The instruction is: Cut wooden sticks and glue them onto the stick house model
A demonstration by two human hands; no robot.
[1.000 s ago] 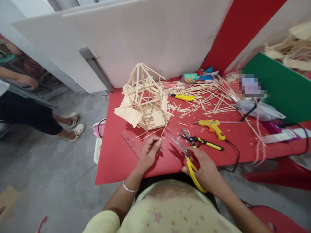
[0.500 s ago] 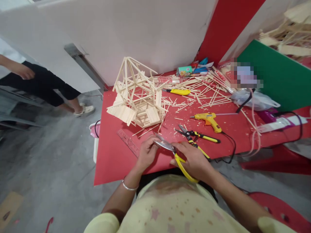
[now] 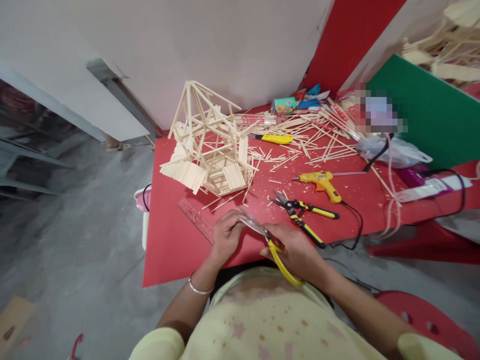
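Observation:
My right hand (image 3: 294,246) is closed on a pair of scissors (image 3: 275,255) with yellow handles, held over the table's near edge. Their metal blades point up and left towards my left hand (image 3: 228,232), which is closed in a pinch by the blade tips. What those fingers hold, if anything, is hidden. Beyond my hands stands a frame model of thin wooden sticks (image 3: 204,145), with flat panels at its base. A clear ruler (image 3: 195,220) lies just left of my left hand. Beyond my right hand, yellow-and-black cutters (image 3: 305,215) rest with their jaws apart.
A yellow glue gun (image 3: 320,184) with a black cord lies on the red table (image 3: 165,250). Behind are a yellow utility knife (image 3: 275,139), loose wooden sticks (image 3: 330,145), and a green can (image 3: 284,105). A green board (image 3: 427,110) leans at right; a red stool (image 3: 423,320) is below.
My view has shifted slightly. The person at the left has moved mostly out of view, leaving only a foot by the wall panel. Both hands and the scissors stay nearly in place.

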